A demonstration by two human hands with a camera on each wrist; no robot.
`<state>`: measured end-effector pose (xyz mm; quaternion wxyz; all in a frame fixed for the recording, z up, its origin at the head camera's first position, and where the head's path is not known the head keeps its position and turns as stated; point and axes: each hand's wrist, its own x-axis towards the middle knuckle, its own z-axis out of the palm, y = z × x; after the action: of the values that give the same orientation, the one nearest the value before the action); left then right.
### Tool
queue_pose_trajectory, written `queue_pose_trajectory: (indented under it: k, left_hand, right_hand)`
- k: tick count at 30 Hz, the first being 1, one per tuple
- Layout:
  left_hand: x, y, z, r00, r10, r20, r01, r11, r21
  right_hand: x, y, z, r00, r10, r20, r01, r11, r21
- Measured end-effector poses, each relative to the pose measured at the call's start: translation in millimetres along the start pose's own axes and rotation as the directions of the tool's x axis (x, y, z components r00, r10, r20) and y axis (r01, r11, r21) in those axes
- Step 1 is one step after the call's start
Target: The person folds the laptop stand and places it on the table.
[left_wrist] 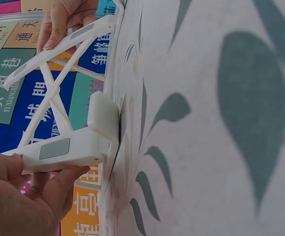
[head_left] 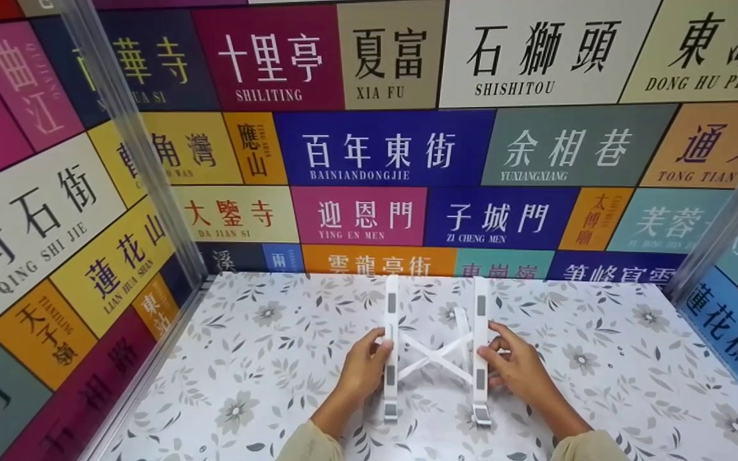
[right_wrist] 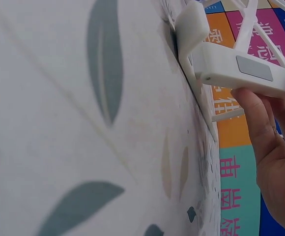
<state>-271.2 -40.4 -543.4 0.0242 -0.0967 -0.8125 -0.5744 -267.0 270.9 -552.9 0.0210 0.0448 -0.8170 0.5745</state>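
Observation:
A white folding laptop stand (head_left: 391, 326) stands unfolded on the table, its two long arms joined by crossed bars. Grey pads sit along the top of each arm, and a raised lip ends each one at the near side. My left hand (head_left: 364, 368) grips the left arm between thumb and fingers. On the other side, my right hand (head_left: 519, 365) pinches the right arm the same way. The left wrist view shows the left hand (left_wrist: 34, 196) with fingers beneath its arm. In the right wrist view, the right hand (right_wrist: 275, 142) holds the other arm near its lip.
A white tablecloth (head_left: 241, 358) with grey flowers and leaves covers the table. Panels of coloured signs (head_left: 382, 147) rise behind and to the left and right. Clear corner strips (head_left: 145, 153) run up where the panels meet.

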Motion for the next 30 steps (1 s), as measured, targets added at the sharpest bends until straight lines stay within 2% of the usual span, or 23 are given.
queue_pose_trajectory:
  k: [3, 5, 9, 12, 16, 25, 30]
  left_hand:
    - [-1.5, 2.5, 4.2, 1.0, -0.02, -0.003, 0.02, 0.999, -0.032]
    - [-2.9, 5.0, 8.7, 0.999, -0.044, 0.019, 0.045, 0.997, -0.068]
    - [-4.8, 10.2, 18.7, 0.998, -0.044, 0.053, 0.049, 0.994, -0.095]
    - [-4.8, 12.5, 23.2, 0.999, -0.02, 0.045, 0.023, 0.997, -0.072]
    - [-3.9, 13.3, 26.5, 0.999, -0.022, 0.048, 0.025, 0.998, -0.061]
    - [-2.0, 15.7, 34.7, 0.999, 0.031, 0.021, -0.03, 0.999, -0.01]
    - [-2.1, 17.5, 39.5, 0.999, 0.012, 0.045, -0.011, 0.999, -0.03]
  right_hand:
    - [-1.1, -1.2, -0.6, 1.0, 0.003, -0.003, -0.003, 1.0, -0.004]
    - [-1.7, -2.6, 0.2, 1.0, 0.004, 0.004, -0.004, 1.0, -0.011]
    - [-1.3, -4.6, 5.0, 1.0, -0.009, 0.027, 0.009, 1.0, -0.025]
    - [-0.1, -4.5, 9.1, 0.999, -0.036, 0.03, 0.037, 0.999, -0.035]
    - [0.9, -4.1, 13.9, 0.998, -0.054, 0.022, 0.055, 0.998, -0.03]
    - [0.3, -11.1, 29.9, 0.998, -0.034, 0.044, 0.033, 0.999, 0.033]
    - [0.0, -13.6, 38.5, 0.996, -0.069, 0.05, 0.068, 0.998, 0.018]
